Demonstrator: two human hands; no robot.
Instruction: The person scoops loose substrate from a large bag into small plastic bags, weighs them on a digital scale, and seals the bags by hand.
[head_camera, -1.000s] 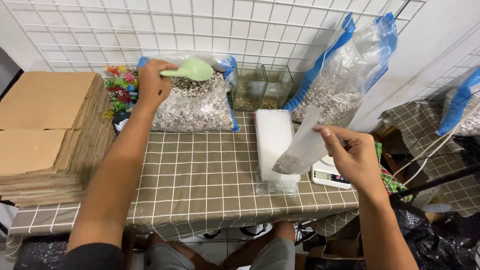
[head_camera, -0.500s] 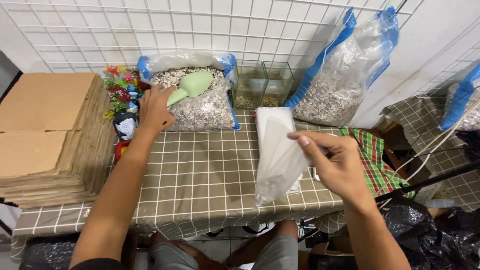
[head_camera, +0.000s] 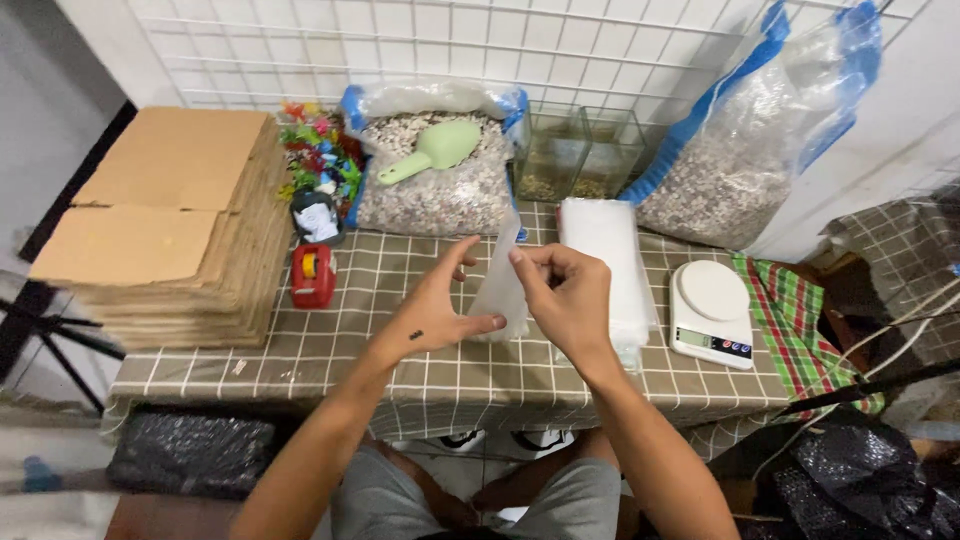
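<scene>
Across the middle of the frame runs a table (head_camera: 300, 350) under a checked cloth, backed by a white wire grid (head_camera: 500, 40) along the top edge. At the left lies a tall stack of flat cardboard (head_camera: 170, 220). At the upper right a big clear sack of gravel (head_camera: 750, 150) with blue edging leans against the wall, and at upper centre an open gravel bag (head_camera: 440, 185) lies with a green scoop (head_camera: 435, 150) resting on its contents. Just right of that bag stand two small glass tanks (head_camera: 575, 155). A pile of clear plastic bags (head_camera: 610, 260) lies right of centre, with a white kitchen scale (head_camera: 712, 312) beside it. Left of the open bag are coloured plastic toys (head_camera: 320, 155), and below them a red tape dispenser (head_camera: 313, 275). At centre, above the cloth, both hands hold a single clear bag (head_camera: 500, 290) upright: the left hand (head_camera: 435, 310) pinches its lower edge between thumb and fingers, and the right hand (head_camera: 570, 295) grips its upper right edge, fingers closed on the plastic.
</scene>
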